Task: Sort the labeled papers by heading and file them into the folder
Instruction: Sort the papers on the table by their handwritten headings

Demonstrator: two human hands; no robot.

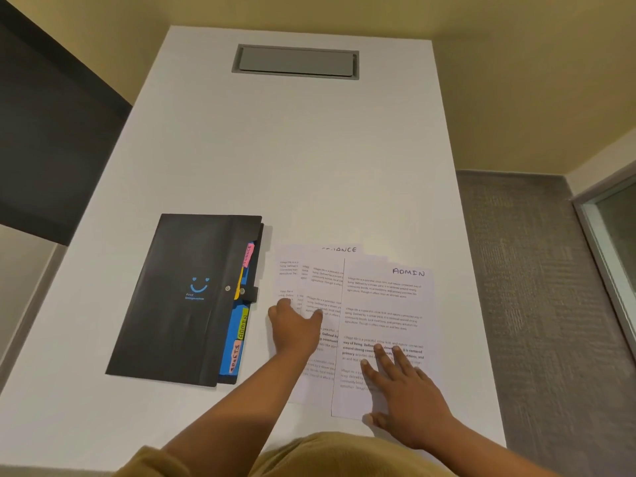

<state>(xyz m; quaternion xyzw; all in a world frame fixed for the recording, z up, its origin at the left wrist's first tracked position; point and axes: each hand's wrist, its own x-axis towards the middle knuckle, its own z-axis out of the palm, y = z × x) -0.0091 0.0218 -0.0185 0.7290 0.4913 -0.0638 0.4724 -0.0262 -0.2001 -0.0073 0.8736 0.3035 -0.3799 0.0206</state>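
Papers (347,315): thin white printed sheets, fanned and overlapping, flat on the table right of the folder. Top sheet (385,325) on the right is headed "ADMIN"; a far sheet shows a partly hidden heading ending "ANCE".
Folder (186,301): black, matte, rectangular, closed with a snap strap; blue smile mark on the cover. Coloured tabs (242,315) (pink, yellow, green, orange) stick out of its right edge, over blue dividers.
Left hand (296,325): open, palm down, pressing on the left sheets; grips nothing.
Right hand (401,383): open, fingers spread, flat on the ADMIN sheet; grips nothing.
Table (275,160): smooth white top, with a grey rectangular hatch (296,62) set in at the far end.
Room: yellow walls, grey textured carpet (537,270) on the right.
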